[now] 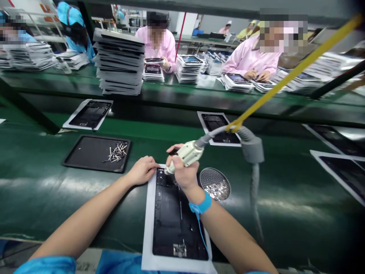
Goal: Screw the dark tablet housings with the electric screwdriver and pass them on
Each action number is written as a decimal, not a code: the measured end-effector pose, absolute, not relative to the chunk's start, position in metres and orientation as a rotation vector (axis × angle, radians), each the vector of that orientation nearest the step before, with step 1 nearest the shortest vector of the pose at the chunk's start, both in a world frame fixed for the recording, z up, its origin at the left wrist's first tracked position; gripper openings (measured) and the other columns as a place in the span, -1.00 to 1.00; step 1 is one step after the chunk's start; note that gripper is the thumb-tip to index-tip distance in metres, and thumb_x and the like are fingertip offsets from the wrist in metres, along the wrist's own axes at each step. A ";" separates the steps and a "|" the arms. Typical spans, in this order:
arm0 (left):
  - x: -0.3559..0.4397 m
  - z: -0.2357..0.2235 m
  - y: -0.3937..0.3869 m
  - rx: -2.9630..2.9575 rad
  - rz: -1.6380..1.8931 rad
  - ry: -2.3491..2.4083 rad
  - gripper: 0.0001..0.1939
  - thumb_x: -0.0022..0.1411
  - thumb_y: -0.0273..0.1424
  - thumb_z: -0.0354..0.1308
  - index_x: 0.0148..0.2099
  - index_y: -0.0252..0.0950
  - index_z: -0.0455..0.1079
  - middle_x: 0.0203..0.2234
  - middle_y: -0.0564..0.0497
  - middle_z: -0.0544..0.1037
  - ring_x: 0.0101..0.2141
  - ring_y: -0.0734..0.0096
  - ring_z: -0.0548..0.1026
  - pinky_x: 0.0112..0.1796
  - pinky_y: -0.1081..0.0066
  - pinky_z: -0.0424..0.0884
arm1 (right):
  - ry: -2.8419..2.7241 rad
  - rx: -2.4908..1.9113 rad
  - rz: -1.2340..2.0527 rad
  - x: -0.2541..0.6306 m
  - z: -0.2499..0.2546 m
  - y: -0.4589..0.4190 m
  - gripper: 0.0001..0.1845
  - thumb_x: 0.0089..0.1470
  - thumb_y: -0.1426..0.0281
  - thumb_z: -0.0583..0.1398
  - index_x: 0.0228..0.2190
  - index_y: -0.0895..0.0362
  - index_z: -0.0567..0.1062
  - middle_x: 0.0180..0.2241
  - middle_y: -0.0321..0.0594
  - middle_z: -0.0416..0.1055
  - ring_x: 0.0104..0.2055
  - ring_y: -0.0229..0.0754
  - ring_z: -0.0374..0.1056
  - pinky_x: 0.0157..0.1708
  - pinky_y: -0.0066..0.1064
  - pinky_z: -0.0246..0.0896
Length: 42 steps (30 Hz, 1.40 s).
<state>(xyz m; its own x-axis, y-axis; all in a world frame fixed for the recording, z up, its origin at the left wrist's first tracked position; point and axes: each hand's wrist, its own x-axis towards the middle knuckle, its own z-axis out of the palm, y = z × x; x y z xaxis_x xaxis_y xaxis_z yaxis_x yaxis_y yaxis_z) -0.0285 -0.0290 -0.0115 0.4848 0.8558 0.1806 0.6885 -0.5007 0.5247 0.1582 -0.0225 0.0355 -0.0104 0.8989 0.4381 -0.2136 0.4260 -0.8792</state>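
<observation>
A black tablet housing (168, 217) lies on a white sheet (147, 243) in front of me, with a small circuit board (179, 250) at its near end. My right hand (185, 173) is wrapped round a cream-coloured handheld tool (189, 153) with a grey hose at its back. The tool's tip points down at the housing's far left corner; whether it touches cannot be made out. At that same corner, my left hand (144, 170) has its fingers curled and pressed on the edge of the housing and sheet. A blue wrist strap (202, 204) circles my right wrist.
A black tray (85, 154) with small metallic strips stands left, a perforated round dish (215, 179) with small shiny pieces right. A yellow strap (285, 82) holds up the hose. More housings (92, 114) lie beyond; co-workers sit behind a tall stack (119, 64).
</observation>
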 end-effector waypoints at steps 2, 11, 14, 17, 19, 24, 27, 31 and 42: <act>-0.028 -0.012 -0.029 2.360 0.599 1.289 -0.65 0.31 -0.55 0.01 -0.03 -0.24 0.58 -0.31 -0.06 0.50 -0.23 0.24 0.43 -0.14 0.25 0.37 | -1.297 -0.709 1.011 0.146 0.029 -0.018 -0.70 0.18 0.19 0.29 -0.13 0.06 0.42 -0.28 -0.26 0.51 -0.56 -0.31 0.38 -0.56 -0.42 0.41; -0.024 -0.016 -0.027 2.386 0.559 1.318 -0.74 0.31 -0.53 0.03 -0.19 -0.25 0.56 -0.26 -0.08 0.53 -0.24 0.22 0.42 -0.18 0.24 0.35 | -1.321 -0.748 1.035 0.134 0.010 -0.012 -0.66 0.15 0.13 0.31 -0.16 0.08 0.45 -0.25 -0.19 0.50 -0.46 -0.23 0.43 -0.47 -0.35 0.44; -0.023 -0.018 -0.027 2.377 0.578 1.309 -0.75 0.32 -0.52 0.03 -0.19 -0.24 0.55 -0.23 -0.08 0.54 -0.22 0.22 0.44 -0.17 0.23 0.36 | -1.315 -0.770 1.036 0.133 0.007 -0.013 -0.62 0.13 0.14 0.32 -0.12 0.08 0.42 -0.25 -0.18 0.51 -0.44 -0.21 0.44 -0.45 -0.33 0.44; -0.023 -0.019 -0.027 2.372 0.594 1.308 -0.76 0.32 -0.53 0.04 -0.17 -0.24 0.54 -0.23 -0.07 0.55 -0.21 0.22 0.45 -0.15 0.23 0.37 | -1.322 -0.783 1.037 0.133 0.003 -0.013 -0.57 0.10 0.15 0.34 -0.08 0.07 0.39 -0.30 -0.22 0.51 -0.45 -0.20 0.43 -0.42 -0.30 0.45; -0.023 -0.020 -0.026 2.372 0.597 1.321 -0.76 0.31 -0.52 0.04 -0.18 -0.24 0.54 -0.24 -0.06 0.54 -0.21 0.22 0.45 -0.15 0.23 0.37 | -1.337 -0.780 1.043 0.132 0.002 -0.013 -0.56 0.09 0.16 0.34 -0.07 0.06 0.38 -0.35 -0.27 0.51 -0.47 -0.21 0.42 -0.40 -0.29 0.45; -0.025 -0.018 -0.025 2.388 0.587 1.337 -0.76 0.30 -0.53 0.05 -0.18 -0.25 0.55 -0.27 -0.06 0.54 -0.23 0.22 0.45 -0.16 0.24 0.38 | -1.338 -0.767 1.059 0.130 0.008 -0.013 -0.60 0.10 0.17 0.33 -0.09 0.06 0.41 -0.31 -0.26 0.52 -0.47 -0.23 0.43 -0.42 -0.33 0.45; -0.029 -0.017 -0.027 2.387 0.601 1.310 -0.70 0.29 -0.55 0.03 -0.12 -0.24 0.58 -0.27 -0.07 0.55 -0.21 0.23 0.46 -0.13 0.23 0.40 | -1.297 -0.768 1.063 0.144 0.022 -0.015 -0.65 0.15 0.16 0.32 -0.12 0.06 0.43 -0.25 -0.25 0.54 -0.49 -0.27 0.43 -0.47 -0.38 0.45; -0.032 -0.016 -0.029 2.365 0.671 1.334 -0.66 0.30 -0.57 0.00 -0.10 -0.24 0.59 -0.25 -0.08 0.56 -0.18 0.24 0.48 -0.11 0.23 0.43 | -1.174 -0.749 0.883 0.197 0.040 -0.018 -0.71 0.19 0.19 0.30 -0.13 0.04 0.43 -0.24 -0.27 0.52 -0.53 -0.30 0.41 -0.59 -0.43 0.38; 0.036 0.011 0.001 2.418 0.165 1.428 -0.78 0.37 -0.23 0.21 -0.06 -0.23 0.51 -0.24 -0.08 0.59 -0.23 0.15 0.56 -0.24 0.28 0.39 | -1.081 -0.933 0.483 0.308 0.028 -0.016 -0.77 0.13 0.30 0.33 -0.19 0.11 0.48 -0.35 -0.27 0.52 -0.61 -0.31 0.39 -0.60 -0.43 0.32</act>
